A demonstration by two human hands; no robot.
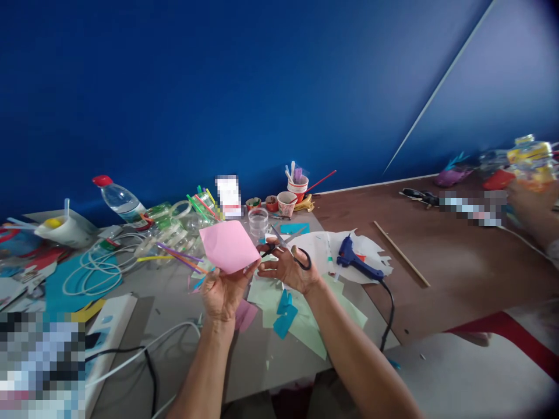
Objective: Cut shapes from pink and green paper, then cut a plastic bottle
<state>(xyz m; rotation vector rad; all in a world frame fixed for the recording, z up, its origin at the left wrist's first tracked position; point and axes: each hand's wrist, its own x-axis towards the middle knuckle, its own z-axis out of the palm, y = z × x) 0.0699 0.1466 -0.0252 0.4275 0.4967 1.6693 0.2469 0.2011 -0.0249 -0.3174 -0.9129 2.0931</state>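
My left hand [222,294] pinches a pink sheet of paper [229,245] by its lower edge and holds it up over the worktop [441,273], while my right hand [288,269] grips a pair of black-handled scissors [282,242] just beside it, blades parted and pointing away from me. Under my hands lie pale green paper pieces [305,326] and a blue scrap [285,311], with a blue glue gun [356,262] resting on white paper to my right. The label on the red-capped water bottle [120,198] at the back left is too small to read.
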